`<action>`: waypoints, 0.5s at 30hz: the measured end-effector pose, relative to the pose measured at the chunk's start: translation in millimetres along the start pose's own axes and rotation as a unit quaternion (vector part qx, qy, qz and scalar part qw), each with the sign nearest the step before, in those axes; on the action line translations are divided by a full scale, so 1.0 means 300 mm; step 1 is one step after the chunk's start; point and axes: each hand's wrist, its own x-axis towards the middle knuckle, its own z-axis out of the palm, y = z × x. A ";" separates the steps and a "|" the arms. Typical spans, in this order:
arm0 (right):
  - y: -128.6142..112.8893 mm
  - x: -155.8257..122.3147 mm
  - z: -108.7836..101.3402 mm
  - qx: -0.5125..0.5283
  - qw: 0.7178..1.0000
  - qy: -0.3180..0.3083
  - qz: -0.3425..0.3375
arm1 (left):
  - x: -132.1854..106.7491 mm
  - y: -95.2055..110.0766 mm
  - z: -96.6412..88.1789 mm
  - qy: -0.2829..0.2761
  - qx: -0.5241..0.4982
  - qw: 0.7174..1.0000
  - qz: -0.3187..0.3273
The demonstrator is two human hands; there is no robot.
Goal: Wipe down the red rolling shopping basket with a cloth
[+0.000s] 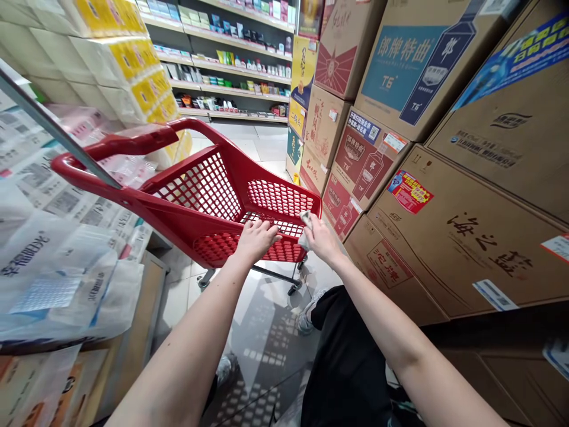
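The white scrap [306, 219] in the right hand [322, 240] is being partly hidden by the fingers [316, 232], the goods [226, 57] on the far shelves [231, 92] are being rendered too small to identify, and the stacked cartons [502, 118] are being cut off by the picture's top and right edges.

Tiled shop floor [264, 145]; stacked liquor cartons [462, 249]

My bare left forearm [186, 350] and right forearm [400, 338] reach forward and down, closing toward each other from the lower corners of my view. My left hand [256, 240] lies palm down, its fingers loosely spread and curved. Just beside it, my right hand [320, 237] tilts up, its fingers bunched closed in a pinch.
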 end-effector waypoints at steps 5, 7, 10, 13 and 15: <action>0.047 -0.001 0.055 -0.152 0.979 -0.036 -0.129 | -0.007 -0.031 -0.007 -0.012 -0.065 0.997 0.039; 0.082 0.006 0.064 -0.168 0.972 -0.030 -0.163 | -0.031 -0.104 -0.019 -0.023 -0.075 0.995 0.069; 0.124 0.020 0.067 -0.186 0.963 -0.013 -0.195 | -0.084 -0.259 -0.054 0.004 -0.021 1.000 0.019; 0.151 0.033 0.075 -0.201 0.957 0.009 -0.211 | -0.123 -0.376 -0.090 0.007 0.020 1.000 0.002; 0.166 0.042 0.085 -0.209 0.953 0.017 -0.221 | -0.131 -0.400 -0.102 0.007 0.039 0.999 0.001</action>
